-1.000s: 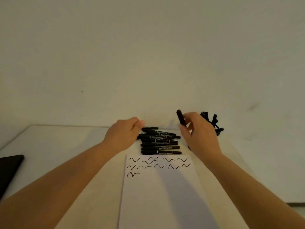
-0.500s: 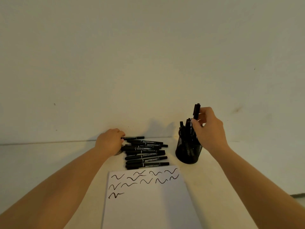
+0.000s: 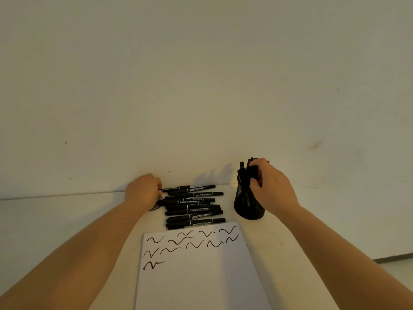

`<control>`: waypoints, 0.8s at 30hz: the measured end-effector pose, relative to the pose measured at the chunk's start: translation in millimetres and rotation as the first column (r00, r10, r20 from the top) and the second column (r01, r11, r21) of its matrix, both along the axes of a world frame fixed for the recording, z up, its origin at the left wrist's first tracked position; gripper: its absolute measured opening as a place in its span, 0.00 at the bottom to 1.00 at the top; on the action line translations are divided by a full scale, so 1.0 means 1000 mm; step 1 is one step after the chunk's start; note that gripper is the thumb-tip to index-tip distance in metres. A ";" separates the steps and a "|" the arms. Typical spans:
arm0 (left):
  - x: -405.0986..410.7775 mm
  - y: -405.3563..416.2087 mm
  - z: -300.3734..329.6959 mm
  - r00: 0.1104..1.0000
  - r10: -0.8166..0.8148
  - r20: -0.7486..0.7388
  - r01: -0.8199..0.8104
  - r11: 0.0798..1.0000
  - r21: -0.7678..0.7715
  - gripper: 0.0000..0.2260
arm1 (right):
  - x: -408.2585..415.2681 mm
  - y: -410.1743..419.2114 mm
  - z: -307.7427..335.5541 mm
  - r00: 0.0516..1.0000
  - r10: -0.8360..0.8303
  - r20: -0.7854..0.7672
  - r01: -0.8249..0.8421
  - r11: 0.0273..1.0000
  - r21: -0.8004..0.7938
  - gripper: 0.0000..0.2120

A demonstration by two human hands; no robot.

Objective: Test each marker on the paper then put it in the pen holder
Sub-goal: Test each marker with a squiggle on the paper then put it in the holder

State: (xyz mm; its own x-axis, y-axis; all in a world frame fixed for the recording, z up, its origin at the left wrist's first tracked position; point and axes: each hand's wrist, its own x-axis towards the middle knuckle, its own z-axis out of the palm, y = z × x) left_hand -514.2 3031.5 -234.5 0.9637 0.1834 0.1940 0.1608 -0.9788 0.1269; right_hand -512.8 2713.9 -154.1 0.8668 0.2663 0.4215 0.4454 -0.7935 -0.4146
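- I see the marker [image 3: 253, 170] upright at the mouth of the pen holder [image 3: 245, 206], its long axis vertical, my right hand [image 3: 271, 189] pinching it from the right.
- The holder stands near the table's [image 3: 67, 220] back edge and already carries several markers.
- The untested pile [image 3: 193, 205] lies between the holder and my left hand [image 3: 144, 191], each long axis running left to right.
- The left hand is nearer the pile, fingers curled at the rearmost marker's end; I cannot tell if it grips.
- The paper [image 3: 201, 271] lies in front of the pile.

Dim warm light, soft shadows, wide-angle distortion
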 end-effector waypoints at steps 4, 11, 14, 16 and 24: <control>-0.012 0.003 0.004 0.997 0.022 0.076 -0.020 1.000 -0.024 0.07 | -0.006 0.001 0.001 0.999 -0.004 0.053 0.006 0.999 -0.054 0.15; -0.060 -0.019 0.030 0.988 0.042 0.146 0.006 0.948 -0.319 0.07 | -0.046 0.018 0.011 0.986 -0.036 0.160 -0.009 0.962 0.272 0.12; -0.093 -0.045 0.041 0.987 -0.004 0.160 0.093 0.828 -0.553 0.03 | -0.070 0.035 0.005 0.984 0.113 -0.137 -0.041 0.895 0.444 0.05; -0.114 -0.062 0.049 0.982 -0.048 0.185 0.161 0.725 -0.670 0.03 | -0.086 0.048 -0.001 0.940 0.211 -0.267 -0.059 0.874 0.483 0.04; -0.169 -0.087 0.051 0.969 -0.187 0.158 0.241 0.603 -0.761 0.07 | -0.130 0.078 -0.024 0.869 0.328 -0.372 -0.027 0.780 0.625 0.12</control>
State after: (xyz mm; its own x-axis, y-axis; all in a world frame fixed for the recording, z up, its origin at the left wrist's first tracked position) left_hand -683.3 2944.9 -183.6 0.9875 0.0808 0.1352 -0.0737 -0.5215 0.8500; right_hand -642.5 2791.5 -178.1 0.9544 0.2672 0.1335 0.2030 -0.2524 -0.9461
